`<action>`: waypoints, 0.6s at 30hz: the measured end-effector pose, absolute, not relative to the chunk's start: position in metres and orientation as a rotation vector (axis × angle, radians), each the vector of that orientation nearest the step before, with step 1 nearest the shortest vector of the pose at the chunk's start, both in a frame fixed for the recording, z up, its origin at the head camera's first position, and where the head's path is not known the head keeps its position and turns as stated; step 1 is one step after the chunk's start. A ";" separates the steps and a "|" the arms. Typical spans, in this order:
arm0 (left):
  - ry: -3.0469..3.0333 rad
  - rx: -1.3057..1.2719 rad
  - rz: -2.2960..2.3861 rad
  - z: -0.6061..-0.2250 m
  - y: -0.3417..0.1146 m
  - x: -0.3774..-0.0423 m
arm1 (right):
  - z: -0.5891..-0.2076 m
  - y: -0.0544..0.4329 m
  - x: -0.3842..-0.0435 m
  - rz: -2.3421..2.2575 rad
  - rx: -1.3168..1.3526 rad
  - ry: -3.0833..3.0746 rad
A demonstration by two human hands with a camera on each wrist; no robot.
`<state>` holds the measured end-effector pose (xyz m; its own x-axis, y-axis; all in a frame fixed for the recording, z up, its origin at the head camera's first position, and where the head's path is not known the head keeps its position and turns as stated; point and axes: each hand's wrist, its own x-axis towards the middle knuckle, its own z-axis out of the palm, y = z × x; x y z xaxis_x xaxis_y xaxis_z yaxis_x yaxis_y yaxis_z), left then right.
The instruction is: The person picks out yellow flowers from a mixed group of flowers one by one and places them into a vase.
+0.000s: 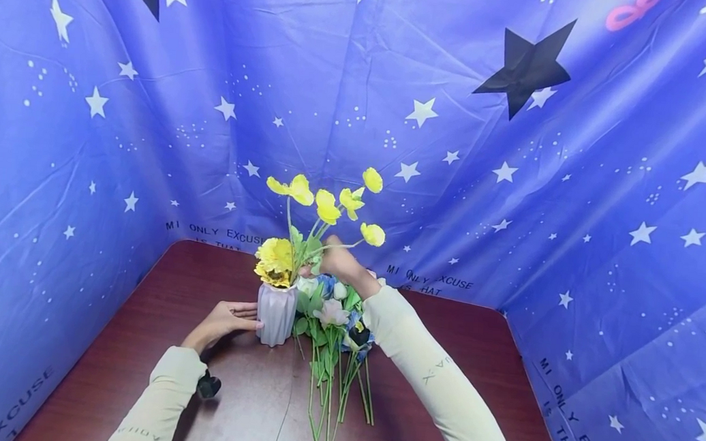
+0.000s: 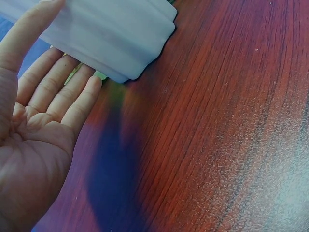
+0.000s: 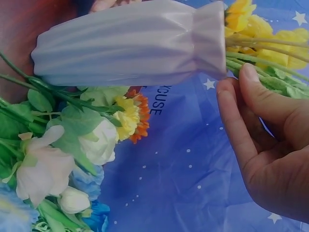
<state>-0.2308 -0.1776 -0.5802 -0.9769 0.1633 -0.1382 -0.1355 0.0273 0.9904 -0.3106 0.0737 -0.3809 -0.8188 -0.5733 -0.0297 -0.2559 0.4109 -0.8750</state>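
A pale lilac fluted vase (image 1: 275,316) stands upright on the table with yellow flowers (image 1: 327,207) rising from its mouth. My left hand (image 1: 226,321) holds the vase's lower left side. In the left wrist view its thumb lies over the near face of the vase (image 2: 111,36), and the nearly straight fingers (image 2: 58,92) reach behind. At the mouth, the thumb and curled fingers of my right hand (image 3: 277,130) pinch green stems (image 3: 263,72) close to the rim. The foliage hides part of this hand in the head view.
Loose white, pink and blue artificial flowers (image 1: 331,312) lie right of the vase, their long stems pointing to the front. A black object (image 1: 209,385) is by the left wrist. Blue star-printed cloth (image 1: 336,110) encloses the brown table (image 1: 241,411).
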 end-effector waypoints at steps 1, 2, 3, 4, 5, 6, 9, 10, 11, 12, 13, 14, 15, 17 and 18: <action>2.085 0.028 2.052 -0.580 -0.177 -0.231 | -0.383 0.074 -0.311 -1.373 -0.734 2.354; 2.085 0.027 2.052 -0.581 -0.177 -0.230 | -0.384 0.074 -0.311 -1.370 -0.730 2.366; 2.084 0.025 2.051 -0.581 -0.177 -0.230 | -0.386 0.074 -0.312 -1.361 -0.702 2.386; 2.087 0.027 2.049 -0.582 -0.177 -0.230 | -0.387 0.074 -0.312 -1.356 -0.678 2.393; 2.087 0.025 2.046 -0.582 -0.177 -0.230 | -0.388 0.073 -0.312 -1.353 -0.635 2.386; 2.088 0.021 2.044 -0.583 -0.177 -0.231 | -0.388 0.072 -0.311 -1.330 -0.584 2.400; 2.094 0.018 2.045 -0.583 -0.177 -0.232 | -0.388 0.070 -0.311 -1.256 -0.516 2.450; 2.095 0.016 2.047 -0.583 -0.177 -0.232 | -0.388 0.070 -0.311 -1.265 -0.513 2.444; 2.094 0.013 2.049 -0.583 -0.177 -0.232 | -0.387 0.069 -0.310 -1.272 -0.509 2.442; 2.097 0.017 2.047 -0.582 -0.177 -0.232 | -0.387 0.070 -0.310 -1.262 -0.533 2.456; 2.097 0.019 2.048 -0.582 -0.176 -0.232 | -0.387 0.070 -0.311 -1.271 -0.560 2.453; 2.097 0.016 2.050 -0.581 -0.176 -0.232 | -0.386 0.070 -0.310 -1.280 -0.565 2.442; 2.095 0.010 2.053 -0.581 -0.176 -0.232 | -0.386 0.070 -0.310 -1.282 -0.571 2.435; 2.092 0.000 2.057 -0.581 -0.175 -0.232 | -0.385 0.071 -0.310 -1.268 -0.584 2.432; 2.097 0.005 2.055 -0.581 -0.174 -0.232 | -0.385 0.071 -0.310 -1.261 -0.583 2.431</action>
<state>-0.2317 -0.1741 -0.5812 -0.9789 0.1455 -0.1434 -0.1405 0.0303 0.9896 -0.3096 0.0713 -0.3850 -0.8580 -0.5020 -0.1088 -0.2001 0.5219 -0.8292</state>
